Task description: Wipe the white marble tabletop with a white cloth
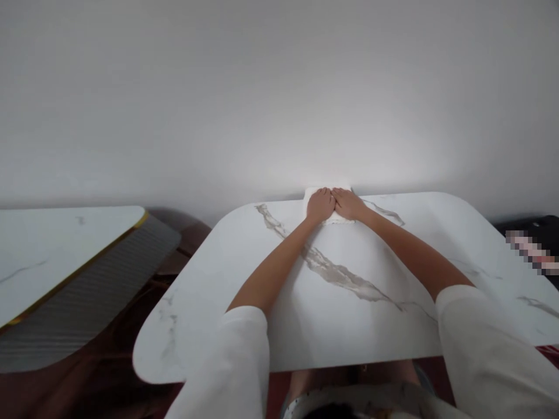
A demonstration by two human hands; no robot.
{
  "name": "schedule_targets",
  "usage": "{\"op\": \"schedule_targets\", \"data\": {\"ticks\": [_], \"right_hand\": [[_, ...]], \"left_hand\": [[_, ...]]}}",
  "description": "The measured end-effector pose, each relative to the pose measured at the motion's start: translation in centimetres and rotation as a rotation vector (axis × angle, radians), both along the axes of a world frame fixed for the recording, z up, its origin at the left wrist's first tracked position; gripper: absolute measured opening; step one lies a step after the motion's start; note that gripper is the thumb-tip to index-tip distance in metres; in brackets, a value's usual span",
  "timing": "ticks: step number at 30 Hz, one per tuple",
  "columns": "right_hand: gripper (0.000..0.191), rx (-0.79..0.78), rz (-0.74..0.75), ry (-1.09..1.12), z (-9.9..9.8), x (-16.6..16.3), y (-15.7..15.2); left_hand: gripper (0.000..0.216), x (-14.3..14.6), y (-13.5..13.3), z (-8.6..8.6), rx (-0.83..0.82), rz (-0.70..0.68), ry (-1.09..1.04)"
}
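Nearest the camera, two white sleeves framed the view, and both bare forearms ran away from the body across the white, grey-veined tabletop point(209, 302), converging toward its far edge. There the left hand point(321, 205) and the right hand point(348, 203) lay side by side, touching at the thumbs, palms down and fingers stretched forward. Neither was clenched or closed around anything; they were simply pressed flat on a small folded white cloth point(336, 220). The cloth sat straight ahead of the person, on the midline, at full arm's reach, against the far rim of the tabletop where it met the wall point(279, 87). Its long axis seemed to run left to right, along that rim and across the line of the arms. A corner showed past the left hand, and a strip showed beneath the wrists. Both hands covered it about evenly, so neither was nearer. To the left, well apart, stood a second tabletop point(56, 250) with a gold-edged, ribbed grey side. At the far right lay a dark object point(530, 224), too indistinct to name.
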State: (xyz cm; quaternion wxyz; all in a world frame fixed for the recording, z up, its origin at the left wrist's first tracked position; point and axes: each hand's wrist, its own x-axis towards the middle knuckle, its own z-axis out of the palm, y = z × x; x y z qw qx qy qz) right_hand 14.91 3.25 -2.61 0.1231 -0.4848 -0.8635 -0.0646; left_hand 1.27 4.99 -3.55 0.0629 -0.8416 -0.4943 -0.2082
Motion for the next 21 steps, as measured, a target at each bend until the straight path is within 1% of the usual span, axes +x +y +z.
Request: {"op": "schedule_targets", "data": {"ticks": [2,5,8,10,12,15,21], "right_hand": [[0.053,-0.005,-0.044,-0.012,0.0,1.2,-0.3],[0.054,0.006,-0.107,-0.026,0.0,3.0,-1.8],[0.056,0.022,-0.161,-0.036,-0.2,4.2,-4.4],[0.057,0.020,-0.199,-0.035,-0.3,4.4,-6.5],[0.057,0.017,-0.222,-0.028,-0.3,4.2,-8.7],[0.058,0.026,-0.207,-0.006,-0.2,3.3,-12.3],[0.056,0.012,-0.131,0.003,0.4,0.8,-19.6]], "left_hand": [[0.036,1.4,0.1,0.0,-0.033,-0.017,-0.024],[0.040,3.3,-0.6,-0.4,-0.032,-0.050,-0.046],[0.044,4.6,-2.0,-0.8,-0.004,-0.103,-0.053],[0.045,4.9,-3.6,-0.9,-0.016,-0.143,-0.043],[0.046,4.7,-5.6,-0.8,-0.041,-0.169,-0.021],[0.048,3.7,-9.2,-0.4,-0.058,-0.176,0.014],[0.049,0.7,-17.5,0.2,-0.111,-0.079,0.008]]}}
